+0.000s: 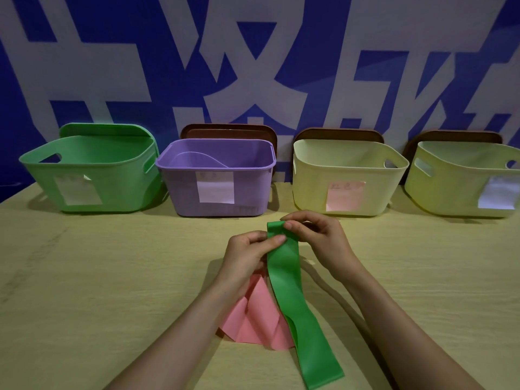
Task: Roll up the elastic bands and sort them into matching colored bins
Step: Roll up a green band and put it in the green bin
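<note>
**A:** Head view: where's the flat green elastic band [284,277]?

**B:** Both hands pinch its far end: the right hand [318,235] at the folded tip, the left hand [244,254] just behind. Its length trails toward the person, across a folded pink elastic band [253,313].

**A:** Roll which way?

**B:** Toward the person, probably. The green plastic bin [92,175] stands far left.

Large white Chinese characters are seen on the blue wall banner [253,66]; they are cropped by the frame edges and cannot be read in full. A pink note [345,196] is stuck on the front of the cream bin [309,181], and handwriting that looks like 红色 is seen at its top. One white note [77,191] is stuck on the green bin [121,181], a second white note [215,188] on the purple bin [183,195], and a third white note [496,194] on the yellow-green bin [450,190]. Only faint marks are seen on these, and nothing on them can be read.
</note>
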Demonstrator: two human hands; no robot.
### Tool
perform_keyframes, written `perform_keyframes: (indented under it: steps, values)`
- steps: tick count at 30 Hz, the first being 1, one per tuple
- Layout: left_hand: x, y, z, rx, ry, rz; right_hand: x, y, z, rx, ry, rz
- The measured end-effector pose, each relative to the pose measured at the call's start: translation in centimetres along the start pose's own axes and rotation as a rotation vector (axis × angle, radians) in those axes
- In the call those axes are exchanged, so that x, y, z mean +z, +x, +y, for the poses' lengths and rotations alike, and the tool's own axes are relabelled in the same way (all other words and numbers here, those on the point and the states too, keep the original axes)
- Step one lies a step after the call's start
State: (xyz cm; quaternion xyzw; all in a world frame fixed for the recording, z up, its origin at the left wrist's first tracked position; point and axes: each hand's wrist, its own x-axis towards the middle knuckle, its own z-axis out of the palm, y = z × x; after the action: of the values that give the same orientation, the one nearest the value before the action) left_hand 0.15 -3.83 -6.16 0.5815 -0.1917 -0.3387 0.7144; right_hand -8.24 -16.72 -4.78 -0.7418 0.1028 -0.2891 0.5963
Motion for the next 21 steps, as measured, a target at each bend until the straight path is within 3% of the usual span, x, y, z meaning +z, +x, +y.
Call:
perform_keyframes:
  steps: [10,21]
  values:
    - [0.22,-0.20,-0.01,0.190,0.082,0.053,-0.18,-0.13,-0.49,0.021,0.076,-0.009]
    - [0.29,-0.33,0.54,0.208,0.110,0.040,-0.60,0.02,-0.42,0.030,-0.023,-0.069]
